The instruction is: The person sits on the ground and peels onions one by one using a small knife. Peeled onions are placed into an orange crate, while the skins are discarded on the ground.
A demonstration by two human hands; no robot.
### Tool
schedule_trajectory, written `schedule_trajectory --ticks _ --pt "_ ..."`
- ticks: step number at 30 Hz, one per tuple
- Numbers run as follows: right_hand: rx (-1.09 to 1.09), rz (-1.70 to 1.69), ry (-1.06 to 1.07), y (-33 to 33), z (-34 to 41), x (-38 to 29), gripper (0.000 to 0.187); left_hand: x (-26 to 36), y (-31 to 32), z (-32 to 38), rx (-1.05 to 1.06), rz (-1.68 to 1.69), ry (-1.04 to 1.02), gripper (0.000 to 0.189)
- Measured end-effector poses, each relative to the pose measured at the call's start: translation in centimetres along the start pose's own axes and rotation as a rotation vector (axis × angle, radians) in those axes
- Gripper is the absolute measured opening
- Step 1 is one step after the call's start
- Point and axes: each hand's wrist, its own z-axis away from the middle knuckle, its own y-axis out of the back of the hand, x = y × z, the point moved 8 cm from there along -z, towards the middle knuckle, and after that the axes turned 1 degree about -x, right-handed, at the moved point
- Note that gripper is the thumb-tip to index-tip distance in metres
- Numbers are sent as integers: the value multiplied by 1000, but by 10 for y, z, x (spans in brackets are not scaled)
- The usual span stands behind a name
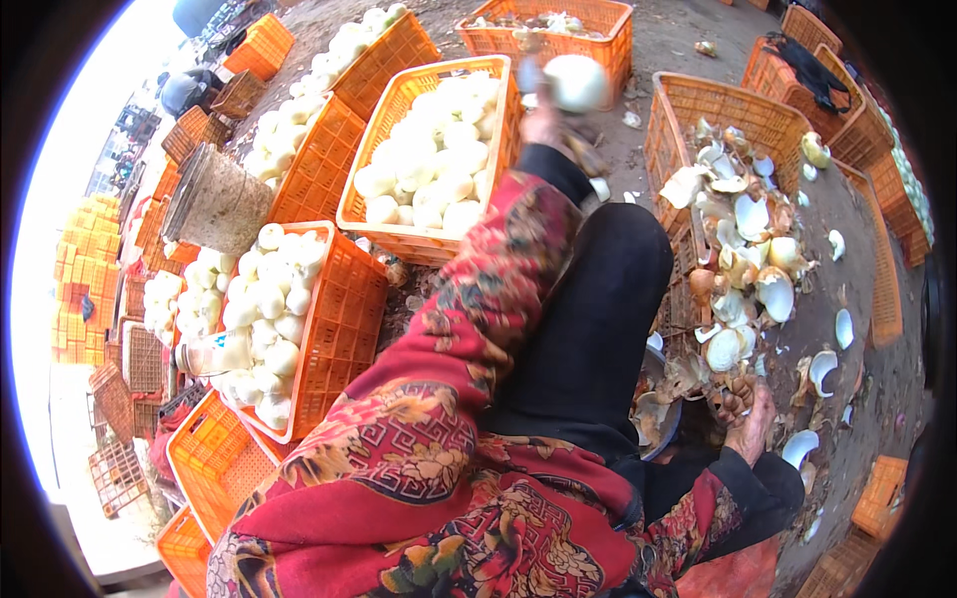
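Observation:
My left hand (543, 125), blurred, reaches out between two orange plastic crates. A large peeled white onion (576, 83) is right beside its fingers; whether they hold it is unclear. A blurred grey, blade-like thing (529, 73) shows at the same fingers. My right hand (750, 422) has curled fingers near my right knee, by a heap of onion skins and cut onion layers (736, 247); what lies in it cannot be told. Peeled onions (441, 149) fill the orange crate (346, 202) left of my left hand. A basin (675, 430) with peelings is between my legs.
More crates of peeled onions (273, 299) stand at left, with a clear jar (213, 354) on one. A dirty bucket (220, 198) tilts behind them. Another crate (620, 45) holds peelings at the top. Onion scraps (822, 371) litter the ground. A person (183, 91) bends far off.

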Motion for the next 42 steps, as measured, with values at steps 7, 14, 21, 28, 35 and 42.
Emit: schedule_trajectory --ticks 7,14,21,28,35,42 --pt "-46 14 3 -1 -9 2 40 37 73 2 197 149 -143 26" --pt "-37 -24 288 40 43 -90 41 -55 -98 59 -308 -593 2 19" --pt "729 102 244 190 122 -65 26 -190 -139 93 -773 -789 463 27" --pt "910 560 -368 257 217 126 46 -248 -121 100 -799 -943 591 36" --pt "756 -391 -264 230 186 198 46 -274 -129 110 -820 -1058 553 37" --pt "984 -705 -129 323 112 214 31 -287 -122 112 -798 -1167 558 32"
